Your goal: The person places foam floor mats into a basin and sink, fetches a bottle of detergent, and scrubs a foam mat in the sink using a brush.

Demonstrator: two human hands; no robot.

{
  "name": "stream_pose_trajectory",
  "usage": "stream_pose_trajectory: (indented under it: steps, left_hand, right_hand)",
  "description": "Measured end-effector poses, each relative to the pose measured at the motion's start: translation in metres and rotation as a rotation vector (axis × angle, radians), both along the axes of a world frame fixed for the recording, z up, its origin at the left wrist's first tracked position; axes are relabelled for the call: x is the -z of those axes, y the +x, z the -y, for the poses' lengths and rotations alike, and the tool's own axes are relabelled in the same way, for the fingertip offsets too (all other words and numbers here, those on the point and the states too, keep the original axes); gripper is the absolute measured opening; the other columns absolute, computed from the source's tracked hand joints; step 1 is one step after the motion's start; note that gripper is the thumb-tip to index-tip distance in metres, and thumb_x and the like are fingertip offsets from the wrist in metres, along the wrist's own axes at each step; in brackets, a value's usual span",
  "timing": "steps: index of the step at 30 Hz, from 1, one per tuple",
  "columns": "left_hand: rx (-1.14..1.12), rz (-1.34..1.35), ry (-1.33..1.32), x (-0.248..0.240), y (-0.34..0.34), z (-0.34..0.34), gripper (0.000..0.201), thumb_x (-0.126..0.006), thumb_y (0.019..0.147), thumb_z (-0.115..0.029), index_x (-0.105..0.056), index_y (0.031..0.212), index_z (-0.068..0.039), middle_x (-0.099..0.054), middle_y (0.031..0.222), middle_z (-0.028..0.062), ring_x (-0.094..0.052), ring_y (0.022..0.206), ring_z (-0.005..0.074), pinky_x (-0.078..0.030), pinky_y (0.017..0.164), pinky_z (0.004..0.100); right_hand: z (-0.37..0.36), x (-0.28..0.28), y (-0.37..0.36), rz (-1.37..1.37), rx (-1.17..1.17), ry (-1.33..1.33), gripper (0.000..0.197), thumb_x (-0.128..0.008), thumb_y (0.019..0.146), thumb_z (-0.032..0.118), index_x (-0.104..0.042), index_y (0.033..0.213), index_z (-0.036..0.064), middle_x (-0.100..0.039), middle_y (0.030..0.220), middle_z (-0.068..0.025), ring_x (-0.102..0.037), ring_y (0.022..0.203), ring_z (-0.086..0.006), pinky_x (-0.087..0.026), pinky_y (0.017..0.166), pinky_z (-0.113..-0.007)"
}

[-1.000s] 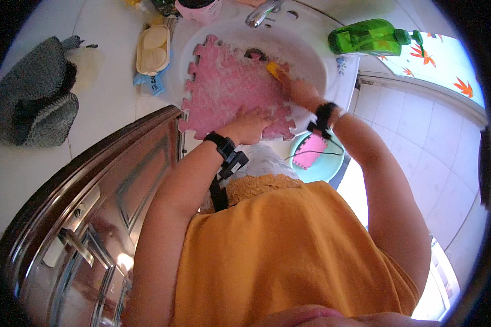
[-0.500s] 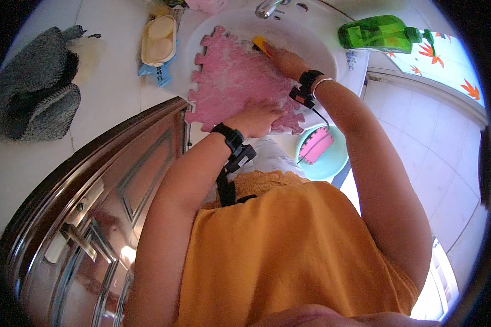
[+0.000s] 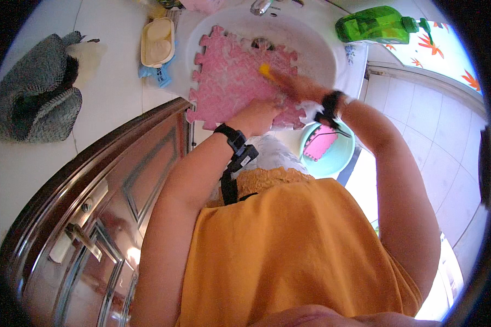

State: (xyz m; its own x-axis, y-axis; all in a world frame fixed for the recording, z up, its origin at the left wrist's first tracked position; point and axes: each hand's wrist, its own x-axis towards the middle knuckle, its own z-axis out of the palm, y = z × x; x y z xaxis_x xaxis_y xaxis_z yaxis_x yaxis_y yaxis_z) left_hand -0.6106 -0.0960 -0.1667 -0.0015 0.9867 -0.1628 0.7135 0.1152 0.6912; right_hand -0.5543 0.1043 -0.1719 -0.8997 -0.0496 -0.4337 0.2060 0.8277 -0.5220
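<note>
A pink foam mat tile (image 3: 223,82) with jigsaw edges lies across the white washbasin (image 3: 326,54), streaked with whitish suds. My left hand (image 3: 261,115) rests on its near part, fingers stretched out over the surface. Gripped in my right hand (image 3: 295,87) is a yellow scrubber (image 3: 265,70), pressed to the right half of the tile. Motion blurs this hand, and most of the scrubber is hidden under it. Black straps with small devices circle both wrists.
A green pump bottle (image 3: 373,26) lies on its side at the basin's right. Left of the basin are a soap dish (image 3: 172,46) and a grey cloth (image 3: 24,90). Below stands a mint basin (image 3: 341,155) holding another pink foam piece (image 3: 319,144). A brown door (image 3: 112,185) is at left.
My right hand has drawn the scrubber back toward me from the tile's far edge. The drain and the far right edge of the tile now show. My left hand stays nearly in place.
</note>
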Motion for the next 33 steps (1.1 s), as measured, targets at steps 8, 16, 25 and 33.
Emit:
stream_pose_trajectory:
  steps: [8, 16, 25, 33]
  left_hand:
    - [-0.026, 0.077, 0.105, 0.005, -0.002, 0.0, 0.042, -0.048, 0.07, 0.0, -0.054, 0.112, -0.004, -0.055, 0.11, 0.019, -0.051, 0.103, 0.0346, -0.042, 0.089, 0.0385]
    - [-0.119, 0.063, 0.161, 0.004, 0.008, 0.017, 0.029, -0.05, 0.07, -0.002, -0.059, 0.097, -0.001, -0.06, 0.091, 0.0183, -0.057, 0.087, 0.0345, -0.046, 0.077, 0.0409]
    - [-0.074, 0.125, -0.052, -0.02, 0.008, 0.007, 0.039, -0.052, 0.068, -0.001, -0.057, 0.106, -0.005, -0.059, 0.099, 0.0186, -0.056, 0.094, 0.0338, -0.045, 0.081, 0.0397]
    - [-0.088, 0.061, 0.195, 0.0, 0.0, -0.005, 0.026, -0.051, 0.069, -0.005, -0.059, 0.093, -0.002, -0.061, 0.085, 0.0192, -0.058, 0.083, 0.0358, -0.046, 0.073, 0.0438]
  right_hand:
    - [-0.019, 0.021, -0.011, 0.056, -0.112, 0.438, 0.058, -0.042, 0.087, 0.019, -0.017, 0.139, 0.0272, -0.06, 0.071, -0.0189, -0.061, 0.063, -0.0333, -0.047, 0.055, -0.043]
    - [0.033, -0.074, 0.014, 0.337, -0.204, 0.093, 0.044, -0.039, 0.089, 0.024, -0.032, 0.132, 0.0233, -0.062, 0.083, -0.0207, -0.062, 0.072, -0.0355, -0.048, 0.061, -0.047]
    - [0.008, 0.031, 0.031, -0.069, -0.197, -0.064, 0.049, -0.037, 0.091, 0.03, -0.023, 0.138, 0.0271, -0.062, 0.085, -0.0199, -0.06, 0.07, -0.0364, -0.045, 0.065, -0.044]
    - [-0.019, 0.03, -0.019, 0.02, -0.015, 0.336, 0.058, -0.046, 0.086, 0.022, -0.021, 0.138, 0.0269, -0.061, 0.074, -0.0186, -0.06, 0.064, -0.0342, -0.045, 0.058, -0.044]
